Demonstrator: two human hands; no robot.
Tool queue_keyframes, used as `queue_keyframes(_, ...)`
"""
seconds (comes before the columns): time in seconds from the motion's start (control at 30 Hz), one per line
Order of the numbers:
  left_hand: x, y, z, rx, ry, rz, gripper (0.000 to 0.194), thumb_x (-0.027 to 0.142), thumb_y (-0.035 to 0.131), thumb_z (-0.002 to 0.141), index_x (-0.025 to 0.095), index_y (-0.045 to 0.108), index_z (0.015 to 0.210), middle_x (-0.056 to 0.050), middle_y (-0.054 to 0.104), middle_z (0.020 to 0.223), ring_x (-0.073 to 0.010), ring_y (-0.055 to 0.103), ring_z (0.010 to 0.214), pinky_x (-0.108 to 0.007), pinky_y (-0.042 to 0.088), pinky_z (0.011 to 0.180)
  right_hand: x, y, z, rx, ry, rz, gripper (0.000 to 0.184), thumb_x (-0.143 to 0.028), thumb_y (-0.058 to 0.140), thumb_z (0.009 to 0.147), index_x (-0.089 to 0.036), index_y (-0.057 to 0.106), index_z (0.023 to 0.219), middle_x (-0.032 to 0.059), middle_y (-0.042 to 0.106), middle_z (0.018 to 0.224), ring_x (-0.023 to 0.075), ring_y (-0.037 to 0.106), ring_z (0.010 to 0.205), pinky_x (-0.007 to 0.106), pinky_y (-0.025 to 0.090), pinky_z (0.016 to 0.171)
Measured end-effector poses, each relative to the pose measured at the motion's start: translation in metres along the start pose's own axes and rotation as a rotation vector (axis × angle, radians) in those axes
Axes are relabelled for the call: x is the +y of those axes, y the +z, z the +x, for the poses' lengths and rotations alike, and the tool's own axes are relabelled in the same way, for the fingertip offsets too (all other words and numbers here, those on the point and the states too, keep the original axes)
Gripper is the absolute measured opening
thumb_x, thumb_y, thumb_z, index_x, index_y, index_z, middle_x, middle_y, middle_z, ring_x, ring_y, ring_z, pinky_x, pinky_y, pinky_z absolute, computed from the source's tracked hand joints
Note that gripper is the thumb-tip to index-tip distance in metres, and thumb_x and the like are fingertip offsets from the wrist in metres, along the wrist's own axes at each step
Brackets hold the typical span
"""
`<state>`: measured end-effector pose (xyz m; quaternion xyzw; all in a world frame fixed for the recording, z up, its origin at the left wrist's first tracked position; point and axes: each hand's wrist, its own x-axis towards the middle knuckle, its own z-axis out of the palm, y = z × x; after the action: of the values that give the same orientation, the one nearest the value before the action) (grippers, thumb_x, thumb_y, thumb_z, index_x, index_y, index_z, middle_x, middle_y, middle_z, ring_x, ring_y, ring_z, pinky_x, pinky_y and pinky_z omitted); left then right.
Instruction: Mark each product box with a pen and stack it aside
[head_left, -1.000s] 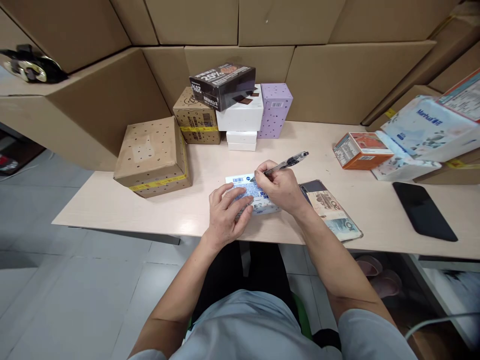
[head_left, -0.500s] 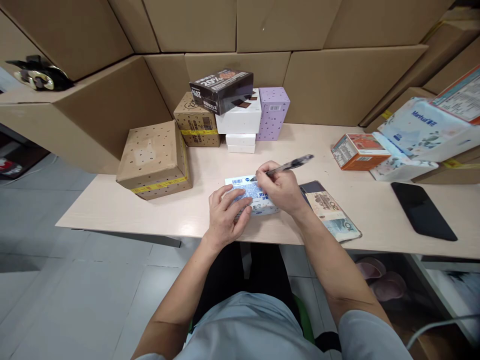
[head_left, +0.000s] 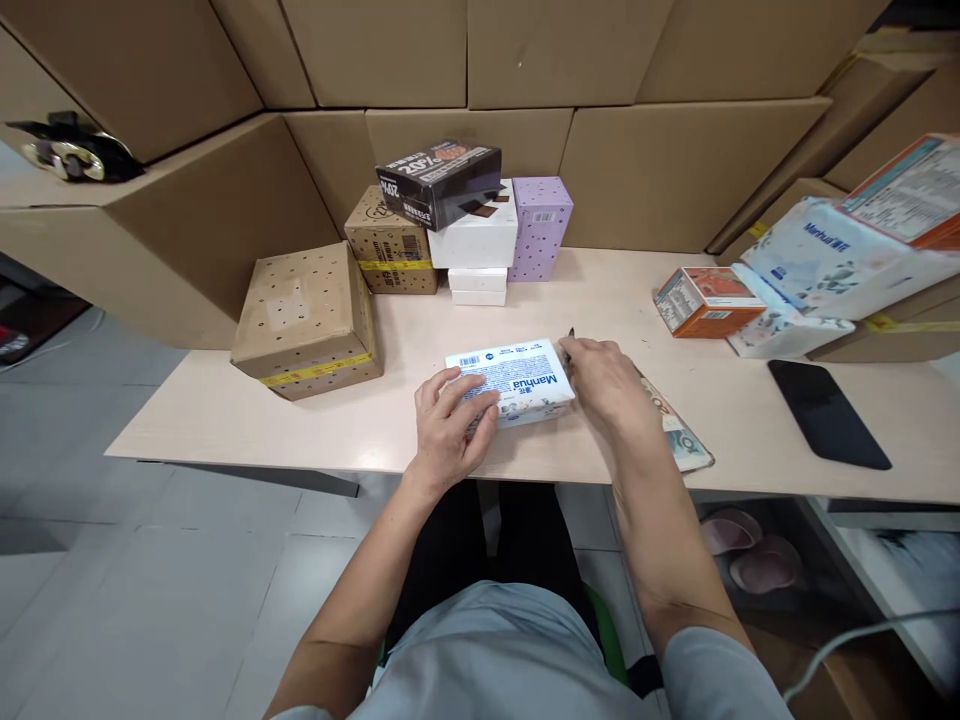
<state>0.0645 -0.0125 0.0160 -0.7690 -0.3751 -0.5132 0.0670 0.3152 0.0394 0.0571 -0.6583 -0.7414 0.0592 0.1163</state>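
A white and blue Manhua tissue pack (head_left: pixel 529 372) lies flat on the table in front of me, barcode at its far left corner. My left hand (head_left: pixel 454 420) rests on its left part, fingers spread across the top. Just beyond the pack's right end, my right hand (head_left: pixel 609 385) is closed low over the table. A dark pen (head_left: pixel 571 333) pokes out past its fingertips; the rest of the pen is hidden by the hand. Partly under my right forearm lie banknotes (head_left: pixel 681 440) on a dark flat item whose kind I cannot make out.
A taped carton (head_left: pixel 300 305) stands at the left. Behind it are a brown box (head_left: pixel 390 240), a black box (head_left: pixel 442 185), white boxes (head_left: pixel 478 285) and a purple box (head_left: pixel 541 230). To the right are an orange box (head_left: pixel 709 300), tissue packs (head_left: pixel 825 255) and a black phone (head_left: pixel 829 412).
My right hand has moved right, off the top of the pack to beside its right end, and the pen has turned so that little of it shows. The left hand stays on the pack.
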Motion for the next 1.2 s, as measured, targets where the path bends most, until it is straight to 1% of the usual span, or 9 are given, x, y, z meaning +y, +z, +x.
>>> queue_keyframes(0.17, -0.001, 0.0, -0.001, -0.004, -0.01, 0.005, 0.017, 0.023, 0.066, 0.095, 0.027, 0.072, 0.11, -0.005, 0.075, 0.118, -0.0269, 0.061, 0.126, -0.048, 0.051, 0.106, -0.009, 0.002, 0.001, -0.082, -0.065, -0.036, 0.032, -0.017, 0.055, 0.091, -0.021, 0.073, 0.118, 0.0162, 0.075, 0.113, 0.0298, 0.058, 0.099, 0.039, 0.044, 0.081)
queue_keyframes(0.3, 0.0, 0.0, -0.001, -0.002, 0.0, 0.026, 0.017, 0.023, 0.067, 0.094, 0.026, 0.071, 0.111, -0.005, 0.075, 0.117, -0.0274, 0.062, 0.125, -0.049, 0.052, 0.105, -0.007, -0.004, -0.011, -0.026, -0.06, -0.019, 0.044, -0.019, 0.046, 0.098, -0.022, 0.065, 0.137, 0.0173, 0.071, 0.129, 0.0338, 0.058, 0.117, 0.044, 0.047, 0.093)
queue_keyframes(0.47, 0.0, 0.0, -0.001, 0.008, 0.018, 0.004, 0.022, 0.019, 0.068, 0.093, 0.026, 0.07, 0.114, -0.005, 0.075, 0.119, -0.0269, 0.063, 0.123, -0.051, 0.049, 0.108, 0.017, -0.014, -0.058, 0.06, 0.376, -0.105, 0.078, -0.057, 0.057, 0.096, -0.018, 0.039, 0.162, 0.0278, 0.044, 0.159, 0.0503, 0.049, 0.135, 0.058, 0.047, 0.098)
queue_keyframes(0.6, -0.002, 0.002, -0.003, -0.005, -0.004, -0.013, 0.023, 0.022, 0.067, 0.094, 0.028, 0.07, 0.116, -0.004, 0.075, 0.121, -0.0268, 0.062, 0.125, -0.051, 0.048, 0.11, 0.034, -0.011, -0.081, -0.056, 0.465, -0.092, 0.085, -0.065, 0.057, 0.091, -0.016, 0.041, 0.159, 0.0274, 0.058, 0.145, 0.0486, 0.056, 0.125, 0.055, 0.049, 0.094)
queue_keyframes(0.83, -0.002, 0.004, -0.005, -0.03, -0.052, 0.018, 0.017, 0.027, 0.064, 0.096, 0.029, 0.072, 0.111, -0.003, 0.076, 0.119, -0.027, 0.062, 0.126, -0.052, 0.048, 0.11, 0.038, 0.0, -0.074, 0.054, 0.409, -0.056, 0.081, -0.055, 0.062, 0.087, -0.013, 0.048, 0.155, 0.0257, 0.069, 0.125, 0.0439, 0.062, 0.117, 0.054, 0.05, 0.094)
queue_keyframes(0.93, -0.002, 0.002, -0.004, -0.043, -0.045, 0.012, 0.018, 0.026, 0.064, 0.096, 0.029, 0.072, 0.111, -0.002, 0.076, 0.119, -0.0261, 0.062, 0.126, -0.052, 0.047, 0.111, 0.043, -0.001, -0.075, 0.218, 0.448, 0.202, 0.09, -0.056, 0.073, 0.075, -0.013, 0.054, 0.151, 0.0222, 0.073, 0.123, 0.0404, 0.065, 0.114, 0.057, 0.05, 0.102)
queue_keyframes(1.07, -0.001, 0.001, -0.003, -0.048, -0.045, 0.029, 0.017, 0.025, 0.064, 0.095, 0.028, 0.072, 0.11, -0.003, 0.076, 0.119, -0.0257, 0.064, 0.123, -0.051, 0.049, 0.11, 0.031, -0.011, -0.09, 0.497, 0.533, 0.925, 0.075, -0.058, 0.072, 0.07, -0.018, 0.066, 0.133, 0.018, 0.073, 0.122, 0.0345, 0.07, 0.107, 0.053, 0.056, 0.095)
queue_keyframes(1.13, -0.001, 0.002, -0.002, -0.032, -0.033, 0.039, 0.016, 0.025, 0.064, 0.095, 0.028, 0.072, 0.109, -0.003, 0.077, 0.118, -0.0252, 0.066, 0.121, -0.051, 0.05, 0.11, 0.012, -0.018, -0.1, 0.48, 0.467, 1.336, 0.069, -0.066, 0.055, 0.08, -0.022, 0.066, 0.132, 0.0174, 0.07, 0.128, 0.0323, 0.071, 0.105, 0.051, 0.059, 0.088)
queue_keyframes(1.2, 0.0, 0.002, -0.001, -0.006, -0.011, 0.032, 0.016, 0.024, 0.064, 0.095, 0.027, 0.071, 0.11, -0.003, 0.077, 0.117, -0.0245, 0.067, 0.118, -0.051, 0.05, 0.109, -0.014, -0.022, -0.109, 0.3, 0.381, 1.633, 0.07, -0.072, 0.035, 0.089, -0.028, 0.063, 0.135, 0.0158, 0.068, 0.134, 0.0305, 0.072, 0.104, 0.049, 0.06, 0.082)
